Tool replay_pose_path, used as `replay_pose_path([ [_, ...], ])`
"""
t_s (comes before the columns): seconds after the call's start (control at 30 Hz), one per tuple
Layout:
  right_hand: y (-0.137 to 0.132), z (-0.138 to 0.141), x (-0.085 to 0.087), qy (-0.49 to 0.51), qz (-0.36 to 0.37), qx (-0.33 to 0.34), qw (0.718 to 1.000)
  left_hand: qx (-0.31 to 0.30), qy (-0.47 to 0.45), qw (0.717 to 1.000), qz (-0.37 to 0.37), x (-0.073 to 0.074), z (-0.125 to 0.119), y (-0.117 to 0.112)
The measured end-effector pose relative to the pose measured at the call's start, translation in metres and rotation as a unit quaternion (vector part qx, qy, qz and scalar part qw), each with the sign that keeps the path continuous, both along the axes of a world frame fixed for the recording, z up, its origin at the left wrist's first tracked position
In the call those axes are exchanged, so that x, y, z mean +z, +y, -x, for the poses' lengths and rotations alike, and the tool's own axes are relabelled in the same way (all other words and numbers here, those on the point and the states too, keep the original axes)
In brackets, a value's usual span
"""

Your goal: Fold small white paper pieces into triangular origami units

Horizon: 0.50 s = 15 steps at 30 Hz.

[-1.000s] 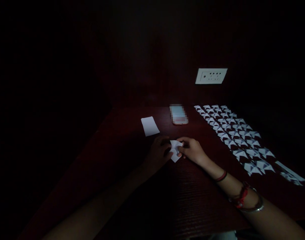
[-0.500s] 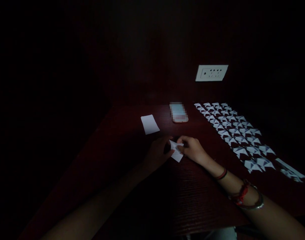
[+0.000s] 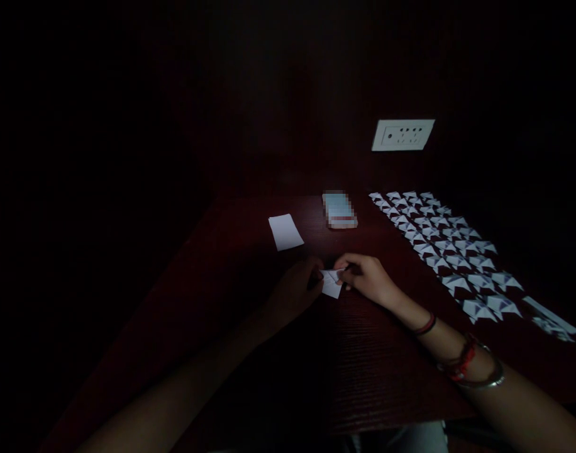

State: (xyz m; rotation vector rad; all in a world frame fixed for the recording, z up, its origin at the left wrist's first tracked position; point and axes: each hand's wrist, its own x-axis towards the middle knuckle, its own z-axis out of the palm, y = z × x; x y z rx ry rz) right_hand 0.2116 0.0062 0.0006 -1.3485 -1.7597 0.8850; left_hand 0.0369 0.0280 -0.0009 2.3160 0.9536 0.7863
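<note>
A small white piece of folded paper [image 3: 332, 286] is held between my two hands above the dark red table. My left hand [image 3: 300, 283], mostly in shadow, pinches its left edge. My right hand [image 3: 366, 277], with bracelets on the wrist and forearm, grips the right edge between thumb and fingers. Creases show across the paper's upper part. Just beyond my hands lies a stack of white paper sheets [image 3: 286, 232]. Many folded white paper pieces [image 3: 451, 231] stand in rows to the right.
A phone [image 3: 339, 211] with a blurred screen lies at the table's back. White paper strips and scraps [image 3: 552, 319] are on the right side. A wall socket [image 3: 403, 135] is above the table [image 3: 387, 377]. The left side is very dark.
The paper's top now looks flatter and its visible shape is shorter. My fingers have shifted slightly to its edges. The whole view has moved a little.
</note>
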Motion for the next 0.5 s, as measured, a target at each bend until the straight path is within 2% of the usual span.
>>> replay_pose_path([
  [0.13,0.0009,-0.0057,0.0006,0.033,0.022,0.037,0.999,-0.018,0.033,0.999,-0.02,0.0012,-0.0006,-0.0039],
  [0.27,0.0021,-0.0079,0.0004,0.031,0.029,0.066,0.997,-0.042,0.027,0.999,-0.013,0.0003,0.0022,-0.0029],
  [0.4,0.0044,-0.0074,-0.0024,0.062,0.077,0.07,0.993,-0.054,0.005,0.998,0.015,0.0004,0.004,-0.0026],
  [0.5,0.0056,-0.0059,-0.0034,0.083,0.075,0.072,0.991,-0.052,-0.019,0.997,0.056,0.0043,0.0042,-0.0035],
])
